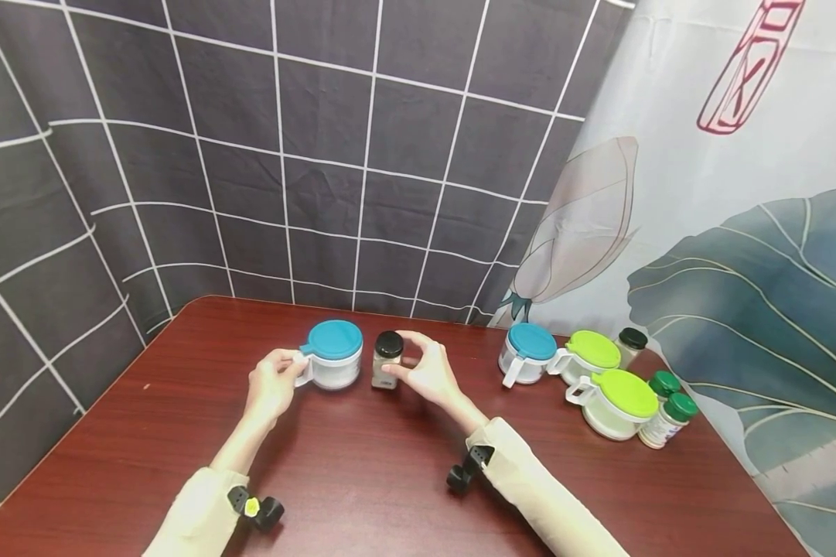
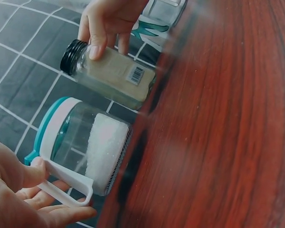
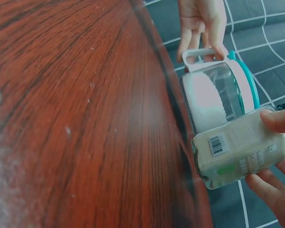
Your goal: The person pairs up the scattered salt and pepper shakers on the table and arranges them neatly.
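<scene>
My left hand [image 1: 273, 384] grips the white handle of a clear seasoning jar [image 1: 336, 371] with a blue lid. White granules fill the lower part of that jar [image 2: 107, 147] in the left wrist view. Close to its right, my right hand [image 1: 431, 373] holds a spice bottle [image 1: 387, 371] with a black cap, thumb on one side and fingers on the other. Beige powder and a barcode label show on this bottle [image 3: 242, 147] in the right wrist view. Both containers stand upright at the back of the table; whether their bases touch it is hard to tell.
On the right of the brown table [image 1: 362, 480] stand another blue-lidded jar [image 1: 529, 356], two green-lidded jars [image 1: 592, 352], a black-capped bottle [image 1: 629, 346] and two green-capped bottles [image 1: 668, 422]. A dark checked curtain [image 1: 320, 155] hangs behind the back edge.
</scene>
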The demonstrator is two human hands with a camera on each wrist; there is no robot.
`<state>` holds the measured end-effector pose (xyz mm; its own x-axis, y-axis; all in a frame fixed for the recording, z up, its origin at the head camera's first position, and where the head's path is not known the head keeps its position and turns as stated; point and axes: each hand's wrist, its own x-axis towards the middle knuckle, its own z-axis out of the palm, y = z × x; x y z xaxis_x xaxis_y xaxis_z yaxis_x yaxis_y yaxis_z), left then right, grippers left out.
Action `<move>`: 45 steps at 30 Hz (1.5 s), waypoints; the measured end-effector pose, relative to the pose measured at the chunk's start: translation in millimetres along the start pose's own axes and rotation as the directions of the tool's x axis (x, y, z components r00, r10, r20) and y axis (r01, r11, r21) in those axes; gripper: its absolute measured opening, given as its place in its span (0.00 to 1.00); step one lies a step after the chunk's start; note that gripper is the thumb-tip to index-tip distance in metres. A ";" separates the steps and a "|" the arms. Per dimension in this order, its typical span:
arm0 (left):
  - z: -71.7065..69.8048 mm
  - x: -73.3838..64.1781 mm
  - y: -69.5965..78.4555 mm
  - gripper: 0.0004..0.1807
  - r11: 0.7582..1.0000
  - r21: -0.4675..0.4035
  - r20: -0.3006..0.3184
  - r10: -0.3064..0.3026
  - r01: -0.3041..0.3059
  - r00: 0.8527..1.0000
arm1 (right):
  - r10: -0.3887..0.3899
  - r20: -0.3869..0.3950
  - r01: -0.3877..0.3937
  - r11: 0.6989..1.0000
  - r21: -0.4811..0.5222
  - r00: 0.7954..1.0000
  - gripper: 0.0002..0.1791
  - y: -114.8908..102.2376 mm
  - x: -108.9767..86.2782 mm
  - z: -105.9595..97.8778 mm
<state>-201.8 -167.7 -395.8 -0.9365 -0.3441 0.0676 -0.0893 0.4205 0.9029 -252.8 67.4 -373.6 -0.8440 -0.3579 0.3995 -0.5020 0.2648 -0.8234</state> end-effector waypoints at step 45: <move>-6.9 19.2 -4.3 0.16 0.996 -0.040 -0.062 -0.083 0.081 0.995 | 0.012 -0.040 -0.012 1.000 -0.003 0.999 0.26 0.5 23.9 21.7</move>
<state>-217.1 -181.9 -395.4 -0.9029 -0.4294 0.0188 -0.1510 0.3579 0.9215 -269.1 39.6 -373.1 -0.8570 -0.3186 0.4050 -0.4920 0.2723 -0.8269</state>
